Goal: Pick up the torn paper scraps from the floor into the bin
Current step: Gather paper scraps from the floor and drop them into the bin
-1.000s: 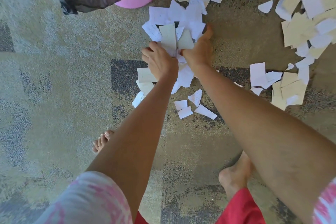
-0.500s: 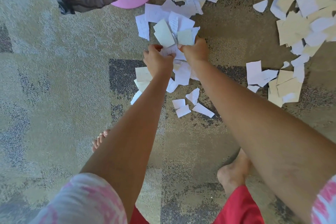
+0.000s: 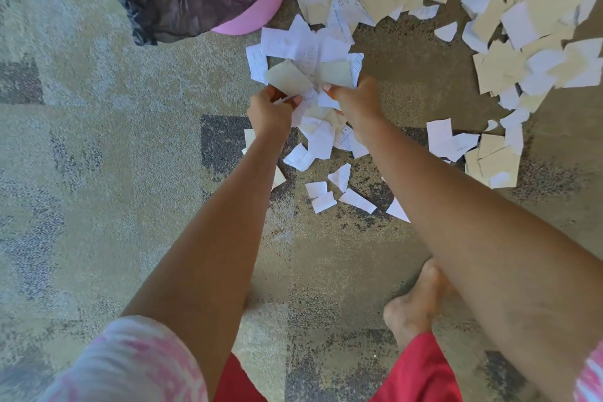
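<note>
- head view: the left hand [image 3: 269, 111] and right hand [image 3: 357, 101] both have their fingers curled in, pinching one shared bunch of white and cream torn paper scraps [image 3: 306, 55] between them
- a second ago both hands were pressed low on this heap, raking it together on the mottled grey-beige carpet [image 3: 130, 140]; now the bunch has risen and moved toward the round pink bin lined with a black plastic bag [image 3: 257, 10], which sits just beyond it at upper left
- by my reading the gathering is finished and the carry to the bin has begun; some pieces hang loose below the hands and may drop
- a few small white scraps [image 3: 326, 196] lie under the arms, and a wide spread of white and cream scraps [image 3: 522, 26] covers the upper right, so much is left
- hidden: most fingertips are buried in paper; the bin's mouth is cut off at the top edge, so its contents cannot be told; whether the lowest pieces are held or lying on the floor is unclear
</note>
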A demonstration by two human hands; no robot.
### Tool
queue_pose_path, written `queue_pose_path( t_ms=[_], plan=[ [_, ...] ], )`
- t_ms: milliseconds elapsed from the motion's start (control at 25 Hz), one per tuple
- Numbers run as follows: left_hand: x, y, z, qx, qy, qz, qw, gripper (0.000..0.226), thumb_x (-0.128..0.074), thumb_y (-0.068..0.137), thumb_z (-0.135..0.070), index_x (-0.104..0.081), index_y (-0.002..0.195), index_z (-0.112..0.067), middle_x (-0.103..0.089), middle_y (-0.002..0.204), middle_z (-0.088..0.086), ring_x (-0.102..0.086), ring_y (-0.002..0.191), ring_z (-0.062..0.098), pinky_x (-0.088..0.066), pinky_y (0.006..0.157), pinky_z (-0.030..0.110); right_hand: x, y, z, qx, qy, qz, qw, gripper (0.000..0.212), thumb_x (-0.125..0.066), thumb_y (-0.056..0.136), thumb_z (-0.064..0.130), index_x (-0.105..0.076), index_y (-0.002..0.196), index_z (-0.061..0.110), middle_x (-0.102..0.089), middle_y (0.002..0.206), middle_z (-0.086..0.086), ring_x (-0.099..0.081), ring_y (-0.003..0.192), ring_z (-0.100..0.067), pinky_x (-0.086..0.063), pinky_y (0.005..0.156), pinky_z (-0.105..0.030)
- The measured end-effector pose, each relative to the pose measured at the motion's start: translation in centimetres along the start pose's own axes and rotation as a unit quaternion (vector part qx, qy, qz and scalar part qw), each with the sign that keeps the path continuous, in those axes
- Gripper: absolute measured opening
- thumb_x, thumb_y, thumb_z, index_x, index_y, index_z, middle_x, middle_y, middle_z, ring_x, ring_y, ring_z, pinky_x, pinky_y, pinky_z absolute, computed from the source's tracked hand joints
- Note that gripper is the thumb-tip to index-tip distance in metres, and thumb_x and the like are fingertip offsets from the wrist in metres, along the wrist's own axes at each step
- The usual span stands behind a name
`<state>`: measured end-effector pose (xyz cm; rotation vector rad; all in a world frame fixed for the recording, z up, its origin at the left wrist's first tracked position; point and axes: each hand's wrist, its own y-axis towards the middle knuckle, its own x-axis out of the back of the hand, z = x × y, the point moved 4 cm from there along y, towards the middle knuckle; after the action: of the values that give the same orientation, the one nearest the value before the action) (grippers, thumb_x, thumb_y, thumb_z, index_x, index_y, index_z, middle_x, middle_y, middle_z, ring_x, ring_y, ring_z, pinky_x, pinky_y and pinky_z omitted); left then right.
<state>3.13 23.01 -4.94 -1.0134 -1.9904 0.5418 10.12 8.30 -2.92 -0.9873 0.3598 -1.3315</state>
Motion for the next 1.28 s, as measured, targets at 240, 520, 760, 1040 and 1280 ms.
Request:
queue_pose_path(
  t_ms=[240,520,760,1040,1280],
  plan=[
    [3.6,-2.6,-2.6,-0.006,-0.041,-0.015,0.999,0.023,-0.080,0.077,-0.014,-0.070,0.098,-0.010,-0.074,0.095,0.002,-0.069,0.092,0.019,-0.057,0.084,0.033,3.8,-3.8,4.2,0.041,0.040,-0.023,0.998,0.022,-0.069,0.087,0.011,-0.052,0.074,0.018,-0.055,0.075,0.009,-0.054,0.066,-0.004,-0.041,0.051,-0.014],
    [6.6,-7.6,-9.8,-0.086,-0.066,0.015,0.994,0.022,-0.076,0.080,-0.011,-0.070,0.102,-0.013,-0.072,0.093,-0.002,-0.066,0.090,0.016,-0.052,0.081,0.029,6.3,-8.5,9.8,0.114,0.109,-0.064,0.985,0.017,-0.070,0.086,0.015,-0.054,0.088,0.020,-0.056,0.081,0.015,-0.057,0.077,-0.006,-0.045,0.068,-0.018],
    [10.5,-10.1,-17.1,-0.148,-0.122,0.015,0.981,0.021,-0.077,0.081,-0.010,-0.070,0.100,-0.008,-0.071,0.088,-0.001,-0.067,0.086,0.013,-0.053,0.078,0.026,5.8,-13.0,16.0,0.185,0.168,-0.082,0.965,0.019,-0.071,0.085,0.015,-0.057,0.086,0.028,-0.065,0.089,0.011,-0.064,0.083,-0.002,-0.054,0.077,-0.022],
    [17.6,-8.6,-21.7,-0.197,-0.125,-0.060,0.971,0.025,-0.075,0.083,-0.012,-0.067,0.107,-0.011,-0.066,0.091,-0.007,-0.062,0.087,0.009,-0.049,0.065,0.009,2.5,-15.2,21.7,0.250,0.136,-0.082,0.955,0.016,-0.072,0.085,0.015,-0.063,0.097,0.021,-0.068,0.091,0.006,-0.066,0.092,-0.018,-0.053,0.084,-0.033],
    [20.6,-4.1,-21.5,-0.180,-0.090,-0.103,0.974,0.013,-0.070,0.085,-0.011,-0.060,0.091,-0.017,-0.064,0.081,-0.009,-0.063,0.084,0.012,-0.058,0.075,0.032,-1.6,-15.4,24.7,0.276,0.022,-0.072,0.958,0.019,-0.067,0.086,0.012,-0.065,0.103,0.005,-0.068,0.092,-0.013,-0.062,0.083,-0.024,-0.050,0.073,-0.031]
  ],
)
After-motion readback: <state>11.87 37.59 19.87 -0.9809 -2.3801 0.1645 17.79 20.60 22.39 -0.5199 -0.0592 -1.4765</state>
